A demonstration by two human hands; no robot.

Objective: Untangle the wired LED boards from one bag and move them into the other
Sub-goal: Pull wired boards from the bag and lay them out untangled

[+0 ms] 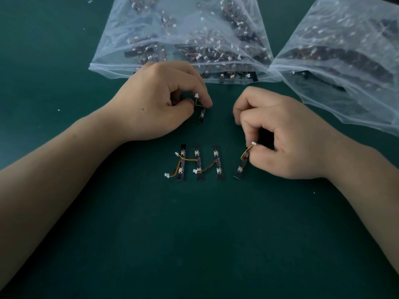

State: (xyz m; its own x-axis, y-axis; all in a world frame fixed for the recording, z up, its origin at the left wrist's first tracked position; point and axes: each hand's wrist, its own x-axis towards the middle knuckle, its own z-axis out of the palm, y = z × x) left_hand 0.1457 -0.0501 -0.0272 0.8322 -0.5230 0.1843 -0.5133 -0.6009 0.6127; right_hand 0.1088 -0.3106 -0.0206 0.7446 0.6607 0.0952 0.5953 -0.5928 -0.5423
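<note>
**Forearms on the mat, 1 board in each hand**

Your left forearm [54,169] and right forearm [367,180] lie over the dark green table mat [194,234]. Between them 3 short black LED boards [199,164] with orange and yellow wires lie side by side in a row on the mat.

Your right hand [287,134] pinches a 4th black wired board [241,167] just right of that row, thumb and fingers curled at its upper end by the white connector [254,143].

Your left hand [155,100] pinches a 5th black board [202,116] farther up, its small white plug [196,95] sticking up.

Beyond it lies 1 clear plastic bag [108,69] packed with tangled boards. A 2nd clear bag [377,117], also holding boards, lies at the right.
</note>
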